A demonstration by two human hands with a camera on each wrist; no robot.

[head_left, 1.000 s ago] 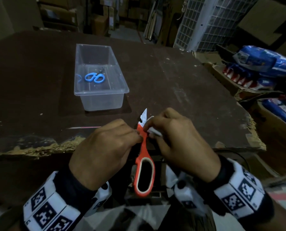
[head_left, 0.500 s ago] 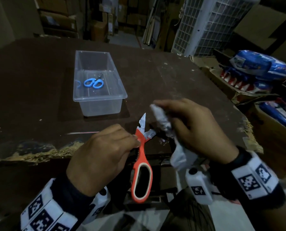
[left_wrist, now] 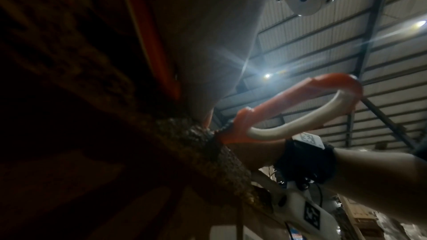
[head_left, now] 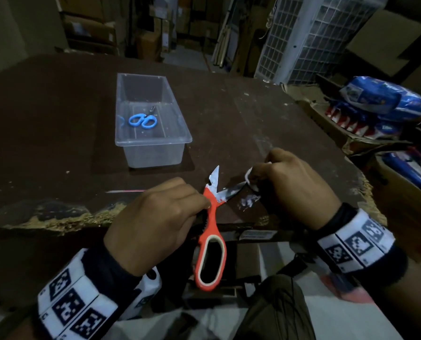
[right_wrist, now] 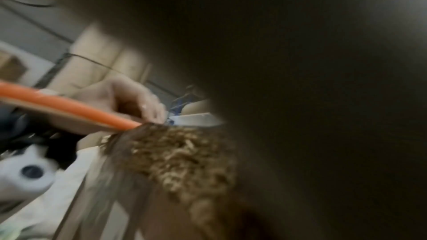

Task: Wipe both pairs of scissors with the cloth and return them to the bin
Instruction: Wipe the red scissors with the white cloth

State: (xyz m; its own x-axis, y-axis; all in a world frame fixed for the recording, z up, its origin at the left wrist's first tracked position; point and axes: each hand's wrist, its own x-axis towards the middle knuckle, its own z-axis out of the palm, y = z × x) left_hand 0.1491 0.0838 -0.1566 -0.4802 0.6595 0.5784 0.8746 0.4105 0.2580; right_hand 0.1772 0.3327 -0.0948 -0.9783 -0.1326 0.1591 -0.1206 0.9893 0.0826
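Note:
The orange scissors lie across the table's near edge with their blades spread wide, handle loop hanging off toward me. My left hand grips them near the pivot. My right hand holds the white cloth bunched around the tip of the right blade. The blue scissors lie inside the clear plastic bin, further back on the table. The right wrist view is mostly dark, showing only the orange handle and the chipped table edge.
A smear of pale residue marks the table under the right blade. The table's near edge is chipped and ragged. Blue packages in cardboard boxes stand at the right, and a white wire-grid unit behind.
The scissor blades have spread wider apart. My right hand lifted the cloth away, then came down to the right and now grips it round the right blade's tip.

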